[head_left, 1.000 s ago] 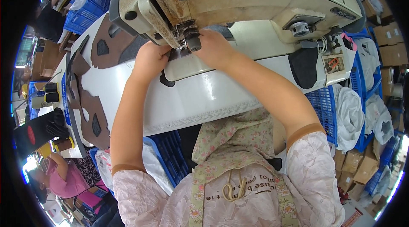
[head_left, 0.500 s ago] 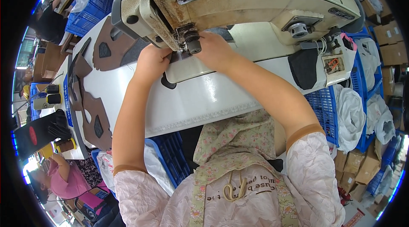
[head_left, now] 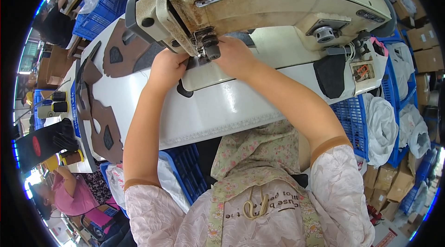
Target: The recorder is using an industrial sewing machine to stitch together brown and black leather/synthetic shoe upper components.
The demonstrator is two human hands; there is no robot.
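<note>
Both hands are at the needle area of a beige sewing machine (head_left: 296, 3). On the left of the presser foot (head_left: 200, 57), my left hand (head_left: 168, 68) is closed, its fingers curled at the edge of a dark piece of material (head_left: 190, 64). My right hand (head_left: 235, 57) reaches in from the other side, fingers bent inward. The machine's dark knob and foot partly hide those fingertips. Most of the material is covered by the hands and the machine head. A dark grey part (head_left: 244, 38) shows beyond my right hand.
Brown cut pieces (head_left: 104, 124) with dark patches lie on the white table (head_left: 218, 108) at left. A black piece (head_left: 330, 76) lies at right, near a small tray (head_left: 363, 70). Thread spools (head_left: 59, 107) stand far left. Blue crates (head_left: 350, 119) flank the table. Another person (head_left: 76, 196) sits lower left.
The whole view has shifted very slightly. Both hands stay at the presser foot, with no clear change in their hold.
</note>
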